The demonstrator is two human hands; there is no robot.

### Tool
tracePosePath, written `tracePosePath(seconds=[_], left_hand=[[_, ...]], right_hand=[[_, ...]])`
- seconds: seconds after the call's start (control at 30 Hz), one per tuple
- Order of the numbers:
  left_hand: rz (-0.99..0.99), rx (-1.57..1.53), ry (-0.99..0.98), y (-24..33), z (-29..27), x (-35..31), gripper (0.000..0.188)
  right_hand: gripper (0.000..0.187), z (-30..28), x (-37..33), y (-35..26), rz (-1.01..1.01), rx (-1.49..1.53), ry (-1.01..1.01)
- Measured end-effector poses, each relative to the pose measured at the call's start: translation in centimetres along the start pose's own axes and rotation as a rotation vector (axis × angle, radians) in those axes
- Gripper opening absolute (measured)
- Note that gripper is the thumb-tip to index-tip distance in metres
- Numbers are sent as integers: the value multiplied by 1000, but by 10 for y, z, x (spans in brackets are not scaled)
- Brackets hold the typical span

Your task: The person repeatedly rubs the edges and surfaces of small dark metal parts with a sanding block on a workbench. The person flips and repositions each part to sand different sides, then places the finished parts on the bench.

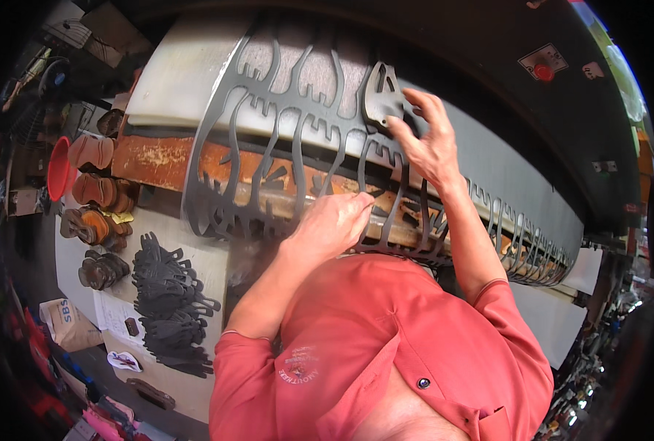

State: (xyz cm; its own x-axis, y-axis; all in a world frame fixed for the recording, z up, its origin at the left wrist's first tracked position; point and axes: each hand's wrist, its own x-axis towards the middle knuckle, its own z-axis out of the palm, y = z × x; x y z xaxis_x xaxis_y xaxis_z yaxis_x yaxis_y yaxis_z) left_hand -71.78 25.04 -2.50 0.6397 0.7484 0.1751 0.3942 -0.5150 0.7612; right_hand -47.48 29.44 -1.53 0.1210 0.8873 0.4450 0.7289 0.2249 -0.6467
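Note:
A dark grey sheet (297,151) with rows of comb-like cut-outs drapes over the work surface and its front edge. My left hand (334,220) is closed, its fingertips pinching a thin strip of this sheet near the front edge. On the sheet, at the far side, rests a metal cutting die (383,95) with a pointed end and slots. My right hand (431,140) curves beside the die's right side, thumb and fingers apart. Its thumb tip overlaps the die's edge; whether it presses on it I cannot tell.
A thick white board (184,70) lies under the sheet. Behind stands a dark machine beam (481,140) with a red button (543,71). At left, a side table (195,253) carries black cut pieces (171,294) and stacked brown pieces (95,189), near a red bowl (61,169).

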Motion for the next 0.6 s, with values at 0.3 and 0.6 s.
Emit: tracePosePath(seconds=[0.3, 0.6], left_hand=[[76, 105, 413, -50, -14, 113, 32], [100, 231, 382, -55, 0, 109, 28]], right_hand=[[54, 54, 18, 6, 130, 168, -77], [55, -28, 48, 35, 683, 1422, 104]])
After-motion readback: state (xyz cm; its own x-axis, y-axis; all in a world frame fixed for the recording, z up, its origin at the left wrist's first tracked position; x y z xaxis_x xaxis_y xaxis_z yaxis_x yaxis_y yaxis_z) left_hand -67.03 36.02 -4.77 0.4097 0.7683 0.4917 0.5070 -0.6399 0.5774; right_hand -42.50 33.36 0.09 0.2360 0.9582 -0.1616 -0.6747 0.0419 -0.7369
